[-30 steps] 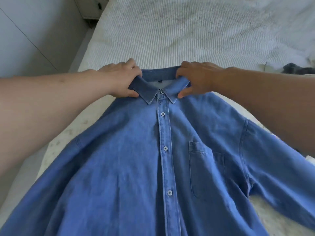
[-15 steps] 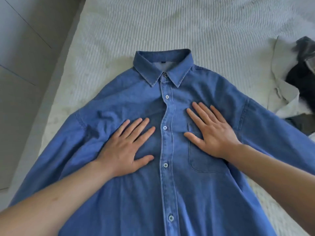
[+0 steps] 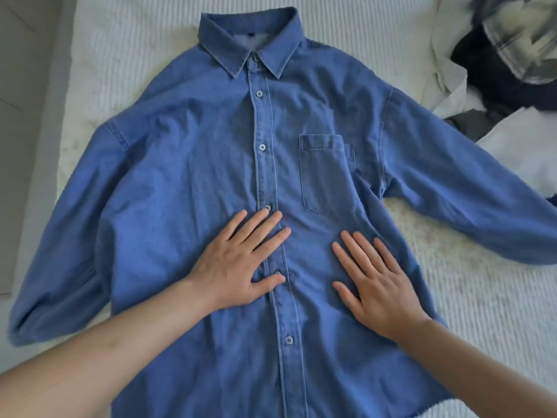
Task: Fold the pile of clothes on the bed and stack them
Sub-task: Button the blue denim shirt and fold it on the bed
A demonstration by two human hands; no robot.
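White ribbed bedding covers the bed (image 3: 346, 40), whose left edge runs beside a pale grey floor (image 3: 27, 116). Spread face-up across the middle of the bed lies a blue denim shirt (image 3: 196, 164), buttoned down the front, its collar (image 3: 250, 34) toward the far edge and its hem toward the near edge. A chest pocket (image 3: 327, 173) sits to the right of the button placket. One sleeve (image 3: 57, 251) trails toward the left edge of the bed; the other (image 3: 470, 188) stretches toward the right edge.

Both hands lie flat on the shirt's front below the pocket, gripping nothing. The left hand (image 3: 238, 267) rests palm-down with fingers straight and spread, its fingertips and thumb reaching over the placket. The right hand (image 3: 376, 285) presses palm-down just right of the placket, fingers also straight, pointing toward the collar.

At the far right corner of the bed sits a pile of clothes (image 3: 512, 61): white, dark and what seems to be plaid fabric, too blurred to separate into garments. It lies just beside the shirt's right sleeve.
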